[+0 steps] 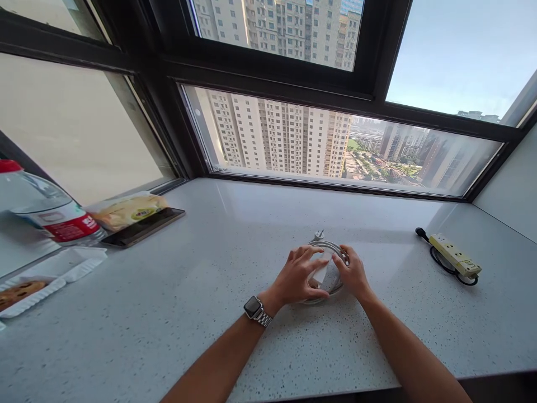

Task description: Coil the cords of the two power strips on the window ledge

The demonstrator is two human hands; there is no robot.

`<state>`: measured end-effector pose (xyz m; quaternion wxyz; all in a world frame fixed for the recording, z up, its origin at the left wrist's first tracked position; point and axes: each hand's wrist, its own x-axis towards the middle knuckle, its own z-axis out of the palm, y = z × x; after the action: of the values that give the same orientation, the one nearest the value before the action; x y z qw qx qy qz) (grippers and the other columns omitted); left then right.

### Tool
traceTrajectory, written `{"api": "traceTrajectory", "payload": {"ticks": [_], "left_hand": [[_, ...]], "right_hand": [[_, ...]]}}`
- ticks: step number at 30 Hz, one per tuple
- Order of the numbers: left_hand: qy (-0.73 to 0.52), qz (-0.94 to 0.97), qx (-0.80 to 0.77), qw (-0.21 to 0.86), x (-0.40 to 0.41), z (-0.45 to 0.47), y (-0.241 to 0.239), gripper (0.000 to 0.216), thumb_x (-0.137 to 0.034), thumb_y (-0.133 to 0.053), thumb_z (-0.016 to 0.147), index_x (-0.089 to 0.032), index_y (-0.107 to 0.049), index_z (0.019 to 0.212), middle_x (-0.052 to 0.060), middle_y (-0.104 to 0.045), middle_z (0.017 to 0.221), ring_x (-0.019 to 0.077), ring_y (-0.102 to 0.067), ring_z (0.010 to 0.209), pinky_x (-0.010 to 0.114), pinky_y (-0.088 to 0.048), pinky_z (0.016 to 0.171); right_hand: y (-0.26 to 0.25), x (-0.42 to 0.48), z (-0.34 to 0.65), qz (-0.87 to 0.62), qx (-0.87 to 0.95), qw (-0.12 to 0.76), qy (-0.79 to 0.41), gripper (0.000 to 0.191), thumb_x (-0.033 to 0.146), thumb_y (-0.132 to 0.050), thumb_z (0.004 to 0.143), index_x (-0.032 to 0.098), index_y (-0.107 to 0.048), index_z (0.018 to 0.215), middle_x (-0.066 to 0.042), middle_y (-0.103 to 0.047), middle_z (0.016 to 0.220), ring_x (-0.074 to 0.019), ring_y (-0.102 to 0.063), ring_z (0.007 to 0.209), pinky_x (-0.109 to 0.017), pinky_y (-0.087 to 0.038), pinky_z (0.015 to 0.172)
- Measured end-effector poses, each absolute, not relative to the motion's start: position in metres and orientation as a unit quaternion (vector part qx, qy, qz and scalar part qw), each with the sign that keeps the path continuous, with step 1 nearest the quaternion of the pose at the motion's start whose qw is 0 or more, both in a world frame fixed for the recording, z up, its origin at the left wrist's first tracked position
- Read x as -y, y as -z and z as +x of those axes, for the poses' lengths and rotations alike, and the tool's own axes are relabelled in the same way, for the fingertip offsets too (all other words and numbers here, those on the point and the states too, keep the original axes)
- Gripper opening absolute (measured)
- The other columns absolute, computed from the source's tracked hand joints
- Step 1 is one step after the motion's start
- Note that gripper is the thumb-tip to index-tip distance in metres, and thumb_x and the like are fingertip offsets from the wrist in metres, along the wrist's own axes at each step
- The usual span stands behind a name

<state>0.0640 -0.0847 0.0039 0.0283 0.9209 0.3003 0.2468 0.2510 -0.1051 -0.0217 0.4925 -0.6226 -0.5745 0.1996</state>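
Note:
A coiled white cable [326, 244] lies on the speckled white counter in front of me. Its plug [319, 235] sticks out at the far side, prongs pointing away. Inside the loops sits a white block [321, 273], partly covered by my fingers, so its kind is unclear. My left hand [298, 275], with a watch on the wrist, curves over the coil's left side, thumb and index finger spread around the block. On the right, my right hand [351, 271] grips the loops between thumb and fingers. The coil's lower left part is hidden under my left hand.
A yellowish power strip [455, 255] with a black cord lies at the right. Leftward are a phone [145, 226], a tissue pack [130, 210], a large bottle [62, 215] and a white tray [73, 267] with baked food. Windows [277, 134] border the counter's back.

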Motion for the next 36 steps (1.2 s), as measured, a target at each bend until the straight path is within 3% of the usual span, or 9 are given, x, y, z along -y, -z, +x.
{"api": "traceTrajectory", "payload": {"ticks": [6,14,18,23,27,29,33,36], "left_hand": [[-0.244,0.930,-0.274,0.038,0.084,0.061,-0.006,0.061,-0.060,-0.070,0.065,-0.029,-0.061,0.117,0.009,-0.049,0.134,0.0320,-0.039,0.125,0.044,-0.031,0.099],[-0.203,0.935,-0.273,0.103,0.077,0.044,-0.014,0.078,-0.066,-0.063,0.068,-0.032,-0.045,0.136,0.008,-0.030,0.150,0.0360,-0.025,0.136,0.051,-0.022,0.107],[-0.155,0.931,-0.293,0.152,0.068,0.035,-0.013,0.080,-0.065,-0.062,0.069,-0.034,-0.039,0.140,0.007,-0.026,0.152,0.0360,-0.024,0.137,0.053,-0.024,0.108],[-0.205,0.912,-0.310,0.172,0.069,0.043,-0.003,0.073,-0.058,-0.063,0.073,-0.027,-0.045,0.137,0.010,-0.031,0.150,0.0325,-0.031,0.134,0.048,-0.034,0.106],[-0.262,0.869,-0.396,0.140,0.074,0.061,0.010,0.060,-0.049,-0.061,0.077,-0.022,-0.052,0.130,0.012,-0.036,0.146,0.0326,-0.035,0.132,0.051,-0.038,0.103],[-0.282,0.842,-0.444,0.120,0.074,0.068,0.015,0.056,-0.048,-0.059,0.078,-0.019,-0.054,0.126,0.013,-0.040,0.144,0.0328,-0.039,0.129,0.051,-0.041,0.100],[-0.327,0.830,-0.441,0.101,0.072,0.068,0.014,0.049,-0.051,-0.050,0.085,-0.018,-0.059,0.120,0.013,-0.054,0.132,0.0275,-0.051,0.120,0.044,-0.046,0.098],[-0.325,0.844,-0.417,0.091,0.072,0.062,0.009,0.043,-0.048,-0.046,0.088,-0.020,-0.061,0.117,0.010,-0.058,0.128,0.0254,-0.055,0.117,0.038,-0.051,0.091]], "right_hand": [[0.025,0.105,0.252,-0.621,0.574,0.500,-0.188,0.048,0.050,-0.051,0.080,0.015,-0.058,0.112,-0.014,-0.064,0.111,-0.0247,-0.062,0.096,-0.038,-0.049,0.083],[0.027,0.106,0.254,-0.635,0.571,0.487,-0.181,0.053,0.054,-0.049,0.082,0.015,-0.055,0.118,-0.016,-0.058,0.119,-0.0291,-0.057,0.105,-0.042,-0.049,0.082],[0.022,0.110,0.251,-0.621,0.594,0.505,-0.079,0.046,0.053,-0.048,0.085,0.017,-0.056,0.114,-0.015,-0.057,0.118,-0.0293,-0.052,0.110,-0.046,-0.045,0.087],[0.007,0.128,0.237,-0.504,0.688,0.522,0.021,0.028,0.042,-0.047,0.089,0.020,-0.060,0.100,-0.011,-0.059,0.110,-0.0247,-0.052,0.106,-0.043,-0.044,0.089],[0.001,0.140,0.223,-0.443,0.780,0.441,0.015,0.022,0.042,-0.052,0.086,0.023,-0.064,0.090,-0.009,-0.062,0.102,-0.0238,-0.053,0.104,-0.040,-0.043,0.090],[0.001,0.140,0.220,-0.446,0.806,0.390,0.012,0.027,0.045,-0.057,0.083,0.024,-0.063,0.100,-0.009,-0.061,0.108,-0.0248,-0.051,0.107,-0.039,-0.042,0.091],[0.006,0.131,0.228,-0.527,0.793,0.305,0.008,0.060,0.044,-0.069,0.074,0.024,-0.050,0.127,-0.013,-0.048,0.132,-0.0306,-0.045,0.118,-0.046,-0.042,0.094],[0.009,0.125,0.241,-0.553,0.792,0.258,-0.025,0.057,0.038,-0.068,0.074,0.025,-0.051,0.127,-0.012,-0.042,0.140,-0.0321,-0.043,0.121,-0.047,-0.043,0.093]]}}
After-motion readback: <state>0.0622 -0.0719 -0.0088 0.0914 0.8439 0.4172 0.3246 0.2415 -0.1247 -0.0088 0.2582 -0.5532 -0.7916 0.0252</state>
